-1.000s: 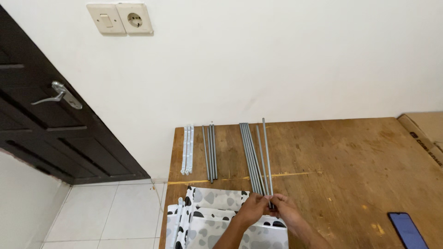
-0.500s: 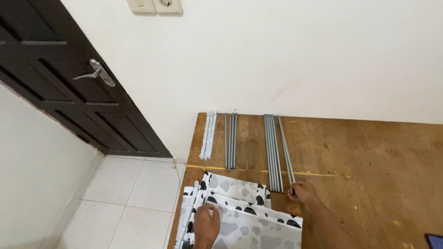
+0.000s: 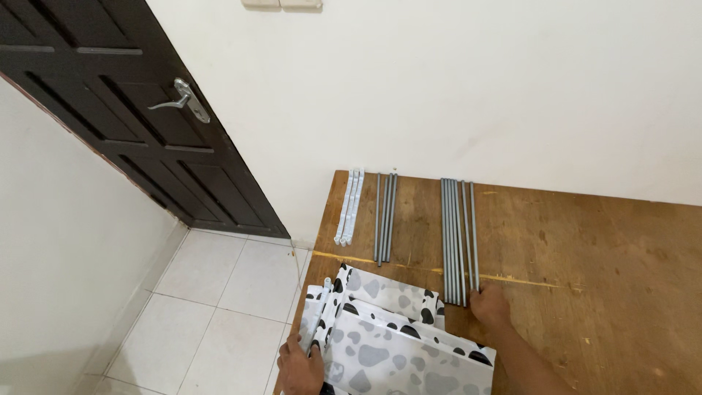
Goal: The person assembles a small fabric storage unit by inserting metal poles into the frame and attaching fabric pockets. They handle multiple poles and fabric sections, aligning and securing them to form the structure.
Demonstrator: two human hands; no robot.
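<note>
Left hand (image 3: pixel 300 366) grip pinching spotted fabric (image 3: pixel 395 336) edge, pinning it flat | right hand (image 3: pixel 488 303) fingertips pressed together, squaring grey rods (image 3: pixel 457 241) on table (image 3: pixel 621 292)

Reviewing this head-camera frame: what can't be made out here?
- Left hand: cut by the bottom edge; its grip on the spotted cloth is unclear.
- Right hand: fingertips at the grey rods; pinching or just touching, cannot tell.
- White strips: too small to identify.
- Wall plates: cut by the top edge.
</note>
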